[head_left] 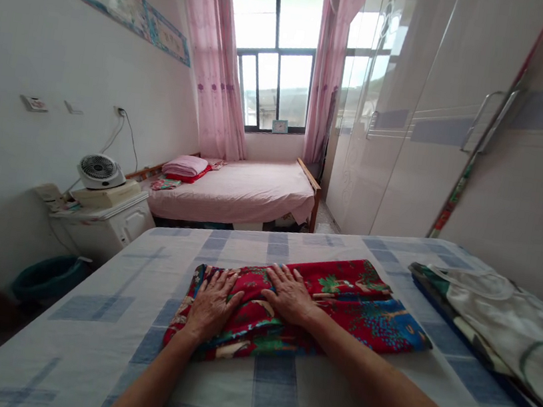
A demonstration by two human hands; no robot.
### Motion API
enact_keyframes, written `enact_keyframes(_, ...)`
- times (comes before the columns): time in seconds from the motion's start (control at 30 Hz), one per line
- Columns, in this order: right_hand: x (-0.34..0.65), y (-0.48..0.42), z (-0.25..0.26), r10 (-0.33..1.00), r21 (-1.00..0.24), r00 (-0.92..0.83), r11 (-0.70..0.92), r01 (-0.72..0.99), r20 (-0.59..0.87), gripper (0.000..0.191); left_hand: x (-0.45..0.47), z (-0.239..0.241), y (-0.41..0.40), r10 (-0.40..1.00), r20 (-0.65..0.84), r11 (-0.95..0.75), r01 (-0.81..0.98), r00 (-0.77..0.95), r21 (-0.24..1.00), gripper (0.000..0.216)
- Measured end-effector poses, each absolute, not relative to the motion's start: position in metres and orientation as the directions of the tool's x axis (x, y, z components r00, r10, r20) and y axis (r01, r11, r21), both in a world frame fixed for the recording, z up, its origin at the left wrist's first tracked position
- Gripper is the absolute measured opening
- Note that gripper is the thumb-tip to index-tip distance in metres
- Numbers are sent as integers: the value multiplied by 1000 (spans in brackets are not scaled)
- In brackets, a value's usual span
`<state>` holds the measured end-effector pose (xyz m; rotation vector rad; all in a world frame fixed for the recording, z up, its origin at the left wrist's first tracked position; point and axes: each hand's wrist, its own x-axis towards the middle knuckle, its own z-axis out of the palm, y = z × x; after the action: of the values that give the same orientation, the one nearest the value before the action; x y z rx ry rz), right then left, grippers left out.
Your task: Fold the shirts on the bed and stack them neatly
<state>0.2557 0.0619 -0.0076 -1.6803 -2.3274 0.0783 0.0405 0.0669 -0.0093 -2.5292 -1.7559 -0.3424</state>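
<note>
— Hands first, going left to right: where do we have them?

— Our left hand [211, 303] lies flat on the left part of the red floral cloth [338, 300], fingers spread and pointing away from us, palm down — pressing, not gripping. Our right hand [290, 295] lies just beside it toward the middle, also flat and open, fingers fanned over a raised fold.

— And the cloth itself?

— It rests on the blue-checked bed sheet [96, 334] right in front of us, folded into a long band. Its long axis runs left to right, across our forearms, so most of its length stretches away to the right of our fingers. We judge the right hand the nearer one to that free stretch; the left covers the near-left end.

— Anything further right?

— A second pile, green and white fabric [501, 330], lies well apart from the red cloth near the right edge of the sheet, untouched. Neither hand holds anything closed.
</note>
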Motion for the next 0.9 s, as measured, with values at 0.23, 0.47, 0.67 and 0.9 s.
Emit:
enact_keyframes(0.23, 416, 40, -20, 954, -92, 259, -247, 965, 152, 59, 35, -14, 67, 924, 213, -352, 925, 318, 143, 56)
enact_keyframes(0.47, 488, 3, -22, 761, -232, 567, -517, 824, 315, 51, 35, -13, 68, 914, 232, -371, 917, 333, 148, 55)
enact_keyframes(0.67, 493, 11, -26, 779, -274, 500, -422, 864, 379, 30, 34, -15, 70, 909, 233, -381, 916, 346, 124, 55)
enact_keyframes(0.9, 498, 8, -26, 759, -236, 515, -458, 857, 398, 27, 32, -20, 73, 919, 194, -365, 927, 343, 88, 60)
